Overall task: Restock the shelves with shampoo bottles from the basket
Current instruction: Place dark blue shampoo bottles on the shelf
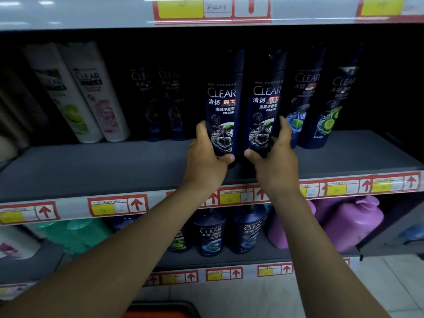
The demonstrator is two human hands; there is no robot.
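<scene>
Two dark blue CLEAR shampoo bottles stand side by side over the middle shelf [96, 171]. My left hand [206, 154] grips the base of the left bottle [221, 104]. My right hand [273, 154] grips the base of the right bottle [266, 102]. Both bottles are upright with labels facing me, close to the shelf's front half; whether their bases touch the shelf board is hidden by my hands. The red basket [160, 312] shows only as a rim at the bottom edge.
Two more dark CLEAR bottles [321, 99] stand just right of my hands, two others [156, 104] further back on the left, and two white bottles [85, 92] lean at the far left. The lower shelf holds blue bottles [227, 232], teal ones and purple jugs [348, 221].
</scene>
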